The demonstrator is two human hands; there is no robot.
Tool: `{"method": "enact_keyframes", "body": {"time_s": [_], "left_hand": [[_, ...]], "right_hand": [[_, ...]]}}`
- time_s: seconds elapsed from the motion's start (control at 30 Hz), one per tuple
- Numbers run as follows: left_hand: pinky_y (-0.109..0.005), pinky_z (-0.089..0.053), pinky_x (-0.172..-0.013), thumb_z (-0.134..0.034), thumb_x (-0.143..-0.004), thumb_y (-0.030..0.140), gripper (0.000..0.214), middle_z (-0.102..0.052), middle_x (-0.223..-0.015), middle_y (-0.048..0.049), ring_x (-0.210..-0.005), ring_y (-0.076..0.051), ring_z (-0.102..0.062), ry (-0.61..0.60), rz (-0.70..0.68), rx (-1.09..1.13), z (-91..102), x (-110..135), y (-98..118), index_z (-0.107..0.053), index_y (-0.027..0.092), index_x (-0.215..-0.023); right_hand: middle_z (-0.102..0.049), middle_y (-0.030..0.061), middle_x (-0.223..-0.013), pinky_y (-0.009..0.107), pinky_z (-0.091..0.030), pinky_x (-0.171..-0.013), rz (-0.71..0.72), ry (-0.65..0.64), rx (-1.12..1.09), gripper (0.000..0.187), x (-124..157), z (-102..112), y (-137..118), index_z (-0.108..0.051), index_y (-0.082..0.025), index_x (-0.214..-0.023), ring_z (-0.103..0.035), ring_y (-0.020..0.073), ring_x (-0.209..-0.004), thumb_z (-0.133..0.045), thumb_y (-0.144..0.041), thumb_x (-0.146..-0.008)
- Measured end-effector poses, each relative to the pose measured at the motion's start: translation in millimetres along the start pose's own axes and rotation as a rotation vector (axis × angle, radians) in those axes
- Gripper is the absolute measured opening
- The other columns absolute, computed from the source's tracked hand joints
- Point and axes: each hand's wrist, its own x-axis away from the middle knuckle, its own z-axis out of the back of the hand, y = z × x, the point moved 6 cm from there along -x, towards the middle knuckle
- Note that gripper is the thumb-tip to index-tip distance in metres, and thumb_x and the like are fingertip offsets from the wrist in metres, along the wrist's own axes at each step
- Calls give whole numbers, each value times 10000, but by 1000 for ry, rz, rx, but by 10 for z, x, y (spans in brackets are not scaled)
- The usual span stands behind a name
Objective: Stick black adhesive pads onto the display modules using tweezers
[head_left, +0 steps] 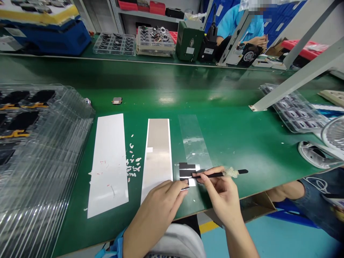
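Note:
My right hand [220,191] pinches black tweezers [215,175] whose rear end is wrapped in pale tape; their tip lies on black rectangular stickers [186,170] at the near end of a clear film strip [194,141]. My left hand [161,206] rests on the green table beside them, its fingertips closed on a small dark piece [185,188] at the strip's near edge. A silver strip [158,152] lies just left of my left hand.
A white paper strip [109,163] and several peeled white bits [133,163] lie left of the silver strip. A tall stack of clear trays [40,161] fills the left side. More trays [295,111], a white frame [295,79], and another person's sleeve [233,21] are at the far right.

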Motion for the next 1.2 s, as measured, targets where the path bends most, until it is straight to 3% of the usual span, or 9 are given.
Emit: {"method": "enact_keyframes", "body": {"time_s": [0.1, 0.2, 0.33, 0.6, 0.73, 0.87, 0.97, 1.03, 1.2], "left_hand": [[-329, -555, -722, -538, -997, 153, 147, -740, -988, -13, -829, -210, -710, 35, 52, 31, 15, -5, -25, -620, 234, -1088], [-271, -500, -614, -583, -960, 135, 138, -712, -804, 18, -664, -170, -665, 75, 94, 54, 47, -14, -32, -669, 226, -1019], [-223, -441, -552, -652, -902, 115, 132, -666, -694, 37, -580, -128, -598, 195, 78, 132, 128, -17, -29, -726, 219, -933], [-223, -488, -666, -555, -1000, 219, 169, -699, -843, 11, -744, -141, -656, 217, 14, 252, 191, 58, -27, -702, 251, -1078], [-265, -520, -791, -485, -1033, 228, 280, -716, -1053, -17, -914, -171, -677, 209, 1, 243, 197, 75, -27, -617, 286, -1273], [-300, -537, -743, -423, -1050, 252, 361, -688, -1043, -38, -849, -184, -666, 156, 47, 219, 160, 72, -51, -516, 290, -1397], [-325, -529, -894, -391, -1054, 224, 421, -652, -1183, -60, -1043, -203, -644, 132, 18, 219, 155, 77, -25, -427, 296, -1467], [-318, -513, -940, -389, -1052, 210, 419, -645, -1195, -65, -1103, -204, -625, 143, -3, 227, 174, 79, -7, -434, 284, -1462], [-253, -519, -759, -450, -1008, 148, 306, -684, -946, -27, -862, -171, -666, 254, 19, 243, 259, 81, -14, -654, 241, -1216]], "right_hand": [[-639, 5, -915, 263, -666, -719, -6, 31, -22, 55, 0, 26, 15, -645, -208, -906, -775, 165, -767, -699, -213, -897], [-625, 1, -928, 293, -678, -696, -21, 78, -43, 60, -8, 86, 24, -638, -210, -917, -773, 167, -731, -695, -221, -902], [-630, -4, -911, 322, -687, -693, 34, 74, -160, 47, 8, 93, -75, -631, -226, -944, -780, 182, -756, -638, -180, -938], [-656, 11, -909, 304, -680, -697, 181, -22, -335, 168, 187, -328, -454, -590, -252, -1015, -768, 187, -884, -519, -102, -987], [-665, 15, -917, 319, -669, -773, 195, 4, -322, 169, 195, -420, -473, -587, -254, -1002, -749, 173, -927, -522, -99, -985], [-650, 10, -908, 302, -666, -755, 192, -1, -313, 157, 185, -465, -453, -583, -255, -990, -749, 164, -898, -522, -111, -986], [-642, 9, -900, 300, -667, -722, 197, 3, -316, 151, 182, -489, -446, -574, -259, -992, -750, 167, -884, -518, -119, -988], [-642, 9, -897, 300, -668, -722, 206, 15, -323, 151, 184, -494, -439, -569, -259, -998, -747, 164, -891, -510, -121, -992], [-633, 14, -895, 346, -674, -758, 223, 14, -342, 127, 208, -531, -433, -564, -248, -998, -740, 168, -889, -513, -132, -992]]}}
